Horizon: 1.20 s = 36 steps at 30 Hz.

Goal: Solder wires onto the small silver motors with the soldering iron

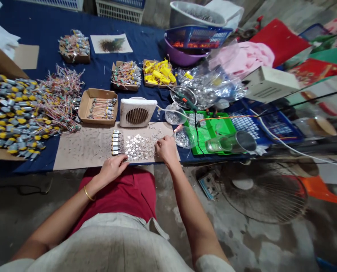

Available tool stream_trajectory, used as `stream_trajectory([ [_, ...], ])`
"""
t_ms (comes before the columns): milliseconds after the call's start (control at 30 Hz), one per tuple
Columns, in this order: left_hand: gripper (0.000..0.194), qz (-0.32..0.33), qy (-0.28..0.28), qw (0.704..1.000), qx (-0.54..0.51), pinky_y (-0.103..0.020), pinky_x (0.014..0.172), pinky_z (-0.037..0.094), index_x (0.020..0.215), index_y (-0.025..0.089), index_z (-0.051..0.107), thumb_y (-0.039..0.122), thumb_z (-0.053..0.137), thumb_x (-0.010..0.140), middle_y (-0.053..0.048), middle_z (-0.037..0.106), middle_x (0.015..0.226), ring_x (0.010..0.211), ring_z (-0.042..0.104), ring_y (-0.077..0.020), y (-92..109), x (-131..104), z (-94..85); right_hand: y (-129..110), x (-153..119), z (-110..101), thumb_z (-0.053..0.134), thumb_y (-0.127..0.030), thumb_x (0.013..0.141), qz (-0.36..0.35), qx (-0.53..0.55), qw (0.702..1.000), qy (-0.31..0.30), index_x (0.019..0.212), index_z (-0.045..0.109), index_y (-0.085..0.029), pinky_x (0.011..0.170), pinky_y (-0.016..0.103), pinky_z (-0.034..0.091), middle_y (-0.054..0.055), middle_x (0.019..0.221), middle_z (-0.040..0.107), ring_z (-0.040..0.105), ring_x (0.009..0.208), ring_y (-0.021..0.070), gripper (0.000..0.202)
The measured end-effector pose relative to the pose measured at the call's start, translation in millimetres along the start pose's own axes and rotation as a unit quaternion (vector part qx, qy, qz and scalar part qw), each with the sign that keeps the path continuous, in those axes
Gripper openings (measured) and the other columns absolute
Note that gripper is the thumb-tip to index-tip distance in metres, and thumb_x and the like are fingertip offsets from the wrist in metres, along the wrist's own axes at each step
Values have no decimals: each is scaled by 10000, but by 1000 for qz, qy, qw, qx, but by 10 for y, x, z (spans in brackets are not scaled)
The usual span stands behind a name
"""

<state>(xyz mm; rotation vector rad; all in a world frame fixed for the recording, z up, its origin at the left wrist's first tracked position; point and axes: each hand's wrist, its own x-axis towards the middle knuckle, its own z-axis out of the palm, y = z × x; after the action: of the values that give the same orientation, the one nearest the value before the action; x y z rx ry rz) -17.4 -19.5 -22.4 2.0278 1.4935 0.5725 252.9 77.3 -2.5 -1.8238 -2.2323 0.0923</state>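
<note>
The left hand [114, 166] lies near one column of six small silver-white blocks [115, 144], the right hand [166, 149] is beside many flat silver pieces [134, 146] on one brown cardboard sheet [80, 149], and both grips cannot be told.

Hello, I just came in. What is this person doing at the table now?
A person sits at a table with a blue cloth. The left hand rests at the near edge of a cardboard sheet, beside a short column of small motors. The right hand has its fingers down among small metal pieces spread on the sheet; whether it grips one is too small to tell.
</note>
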Motion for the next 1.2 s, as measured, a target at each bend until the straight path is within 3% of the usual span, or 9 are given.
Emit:
stream_trajectory([
  [100, 257, -9, 7, 1000, -7, -261, 732, 463, 1104, 173, 670, 331, 577, 925, -40, 698, 829, 758, 634, -167, 22, 0, -9, -165, -65, -22, 554, -170, 877, -9, -1, 1000, 0, 714, 704, -157, 766, 389, 398, 127, 813, 557, 451, 845, 266, 222],
  [300, 238, -7, 6, 1000, -14, -254, 722, 465, 1083, 176, 682, 319, 589, 916, -43, 702, 819, 737, 634, -162, 11, 24, -8, -598, -539, -69, 537, -224, 937, -93, 76, 992, -32, 805, 676, -179, 777, 341, 403, 96, 888, 562, 453, 870, 237, 197],
  [500, 245, -4, 7, 1000, -15, -262, 730, 473, 1091, 173, 680, 317, 591, 914, -46, 711, 836, 749, 642, -170, -3, 26, 3, -827, -643, 49, 501, -188, 952, -121, 15, 990, -76, 794, 675, -171, 755, 351, 394, 111, 888, 567, 450, 861, 243, 236],
  [633, 240, -4, 6, 1000, -18, -258, 729, 477, 1084, 181, 683, 322, 576, 922, -45, 709, 836, 749, 641, -164, -5, 9, -5, -653, -594, -33, 547, -217, 936, -119, 47, 990, -61, 884, 696, -178, 776, 343, 413, 103, 928, 573, 468, 881, 238, 163],
  [767, 243, -2, 5, 1000, -21, -249, 707, 472, 1084, 184, 682, 326, 564, 926, -33, 695, 796, 722, 632, -155, -13, 2, -14, -178, -441, -194, 550, -235, 926, -29, 39, 999, 21, 909, 722, -176, 836, 376, 415, 107, 938, 569, 478, 913, 254, 183],
  [900, 254, -6, -2, 1000, -18, -255, 703, 467, 1087, 183, 680, 339, 557, 929, -35, 697, 800, 718, 627, -156, -5, 9, -18, 135, -277, -188, 610, -225, 870, 15, 17, 1000, -14, 806, 735, -156, 827, 387, 415, 116, 882, 577, 485, 874, 259, 156],
  [1200, 230, -16, 8, 999, -37, -264, 714, 469, 1081, 169, 676, 295, 569, 921, -38, 702, 811, 721, 633, -159, 59, 4, -78, -123, -232, -108, 562, -228, 899, -41, 24, 998, -32, 797, 715, -181, 826, 386, 411, 112, 890, 573, 467, 889, 257, 190],
])
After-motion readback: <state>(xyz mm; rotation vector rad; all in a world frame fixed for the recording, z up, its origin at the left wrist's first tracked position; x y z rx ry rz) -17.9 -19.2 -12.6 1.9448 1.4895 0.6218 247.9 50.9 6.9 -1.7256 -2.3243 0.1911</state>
